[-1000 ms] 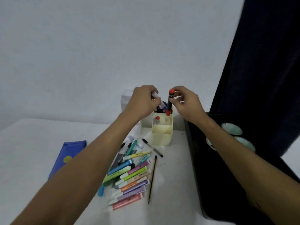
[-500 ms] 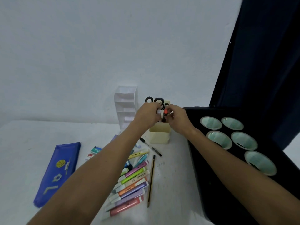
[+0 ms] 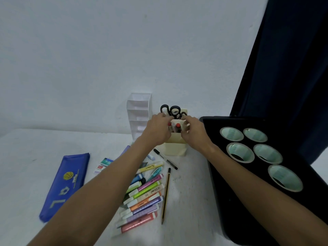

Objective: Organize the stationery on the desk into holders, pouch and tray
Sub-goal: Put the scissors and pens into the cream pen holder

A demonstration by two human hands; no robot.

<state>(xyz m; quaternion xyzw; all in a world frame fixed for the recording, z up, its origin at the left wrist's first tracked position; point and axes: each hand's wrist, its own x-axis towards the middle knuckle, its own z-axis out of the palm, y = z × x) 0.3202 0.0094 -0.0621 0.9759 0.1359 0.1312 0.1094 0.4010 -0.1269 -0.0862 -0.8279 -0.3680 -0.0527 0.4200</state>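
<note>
1. At the back of the counter point(image 3: 186, 201), both hands meet over the cream holder point(image 3: 174, 148), which stands just right of a white tiered holder point(image 3: 140, 114).
2. The left hand point(image 3: 158, 129) has its fingers curled at the holder's front compartment, beside two red-capped markers point(image 3: 175, 127) standing upright in it; whether its grip is actually on a marker cannot be told.
3. The right hand point(image 3: 192, 132) curls against the holder's right side and rim; its grip likewise cannot be told.
4. Black scissors point(image 3: 171, 110) stand handles-up in the holder's rear compartment.
5. Loose highlighters point(image 3: 142, 197) lie in a heap in front of the holder, partly under the left forearm, with a pencil point(image 3: 166, 194) just to their right and a black pen point(image 3: 165, 158) near the holder's base.
6. A blue pouch point(image 3: 63, 183) lies flat well to the left, with erasers point(image 3: 103, 165) between it and the heap.
7. A black tray point(image 3: 221, 201) with pale round cups point(image 3: 240, 152) sits on the right.
</note>
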